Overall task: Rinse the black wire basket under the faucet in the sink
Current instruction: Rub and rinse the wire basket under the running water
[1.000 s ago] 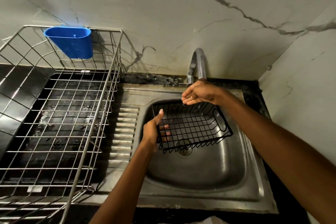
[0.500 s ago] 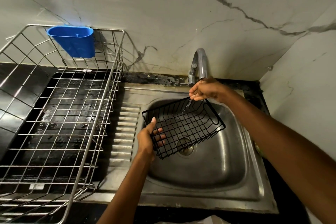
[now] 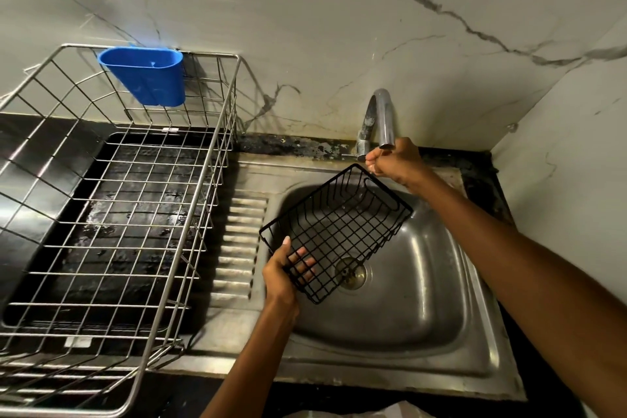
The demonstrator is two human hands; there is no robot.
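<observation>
The black wire basket [image 3: 342,231] hangs tilted over the steel sink [image 3: 424,309], its far corner raised toward the faucet [image 3: 381,115]. My left hand [image 3: 283,276] grips the basket's near left corner, thumb on the rim and fingers showing through the wires underneath. My right hand [image 3: 395,161] is just under the spout, beside the basket's far corner, with its fingertips curled at the small tap lever [image 3: 353,156]. I see no water running.
A large steel wire dish rack [image 3: 112,220] fills the black counter on the left, with a blue plastic cup holder [image 3: 146,76] hooked on its back rail. The sink's ribbed drainboard [image 3: 237,248] lies between rack and bowl. Marble walls close in behind and on the right.
My left hand has turned and tipped the basket, raising its far corner toward the faucet. My right hand has left the basket's far rim and moved up to the tap lever under the spout.
</observation>
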